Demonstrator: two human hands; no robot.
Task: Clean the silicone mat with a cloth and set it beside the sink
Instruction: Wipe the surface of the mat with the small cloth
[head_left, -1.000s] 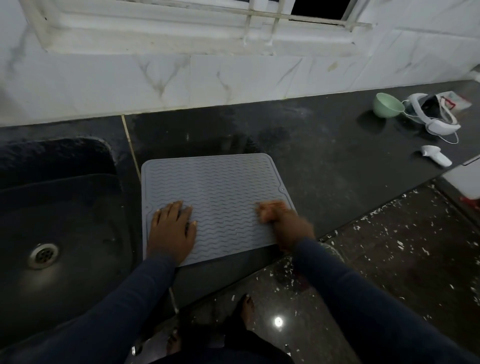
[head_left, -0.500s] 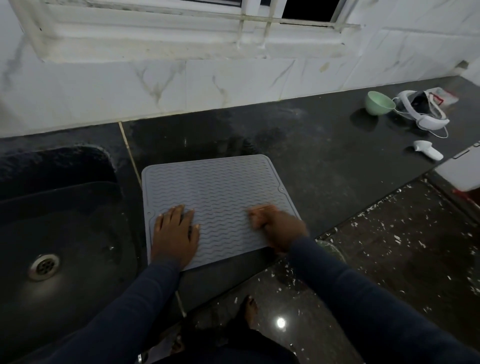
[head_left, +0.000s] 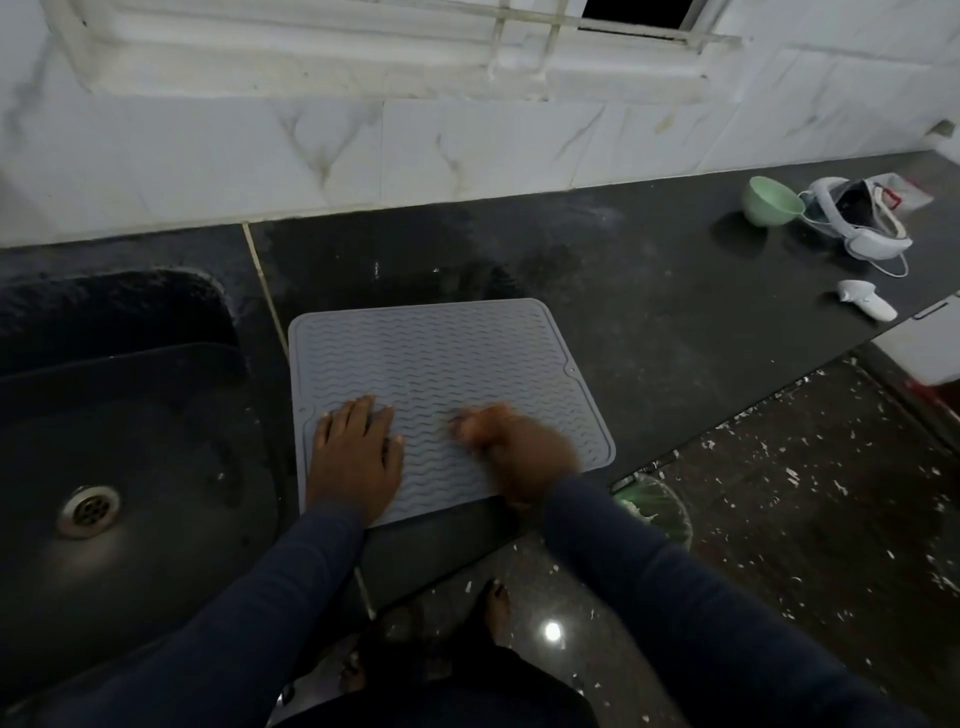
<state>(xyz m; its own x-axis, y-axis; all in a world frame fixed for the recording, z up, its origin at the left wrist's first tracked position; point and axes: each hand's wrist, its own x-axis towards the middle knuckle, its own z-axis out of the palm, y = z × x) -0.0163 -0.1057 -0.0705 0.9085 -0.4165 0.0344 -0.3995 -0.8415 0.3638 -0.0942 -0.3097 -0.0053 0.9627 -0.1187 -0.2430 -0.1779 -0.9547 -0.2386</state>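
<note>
Silicone mat (head_left: 447, 364): grey and wave-ribbed, it lies flat on the dark counter (head_left: 649, 322) just beside the sink (head_left: 156, 426), with its near edge close to the counter's front edge. The left hand (head_left: 356, 457) rests palm-down on the mat's near-left area, fingers straight and gripping nothing; the right hand (head_left: 519, 449) sits on the near-right area with fingers curled, but blur prevents telling whether it holds a cloth. At the counter's far right are 1 green bowl (head_left: 771, 200), 1 white headset (head_left: 857, 221) just beside it, and 1 white controller (head_left: 866, 300) nearer the front edge.
</note>
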